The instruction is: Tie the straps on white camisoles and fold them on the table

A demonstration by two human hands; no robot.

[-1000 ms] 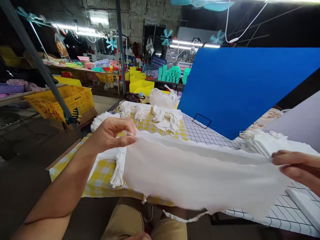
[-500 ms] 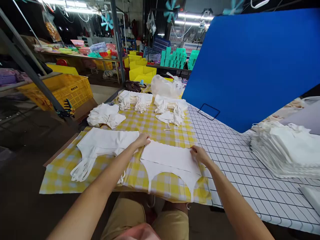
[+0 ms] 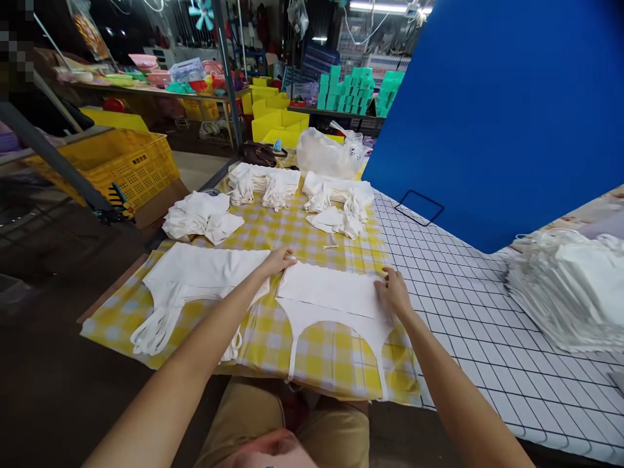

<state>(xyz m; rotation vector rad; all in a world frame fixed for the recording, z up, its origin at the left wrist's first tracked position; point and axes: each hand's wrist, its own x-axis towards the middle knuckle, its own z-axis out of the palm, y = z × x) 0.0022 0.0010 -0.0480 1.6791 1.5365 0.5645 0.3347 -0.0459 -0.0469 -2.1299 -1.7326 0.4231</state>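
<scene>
A white strappy camisole lies flat in front of me, its hem away from me and its thin straps toward the table's near edge. My left hand pinches the camisole's far left corner. At the far right corner, my right hand rests on the side of the cloth, thumb and fingers apart. Left of it, partly behind my left forearm, is a stack of similar white camisoles with straps hanging toward me.
A yellow checked cloth covers the table. Farther back lie folded white stacks, a crumpled white pile and a plastic bag. On the right are a white grid cloth, a blue board and a tall garment stack.
My right hand has loosened from its pinch and spread at the camisole's right corner. The camisole lies flatter at that side. My left hand stays at the left corner. The view has shifted slightly.
</scene>
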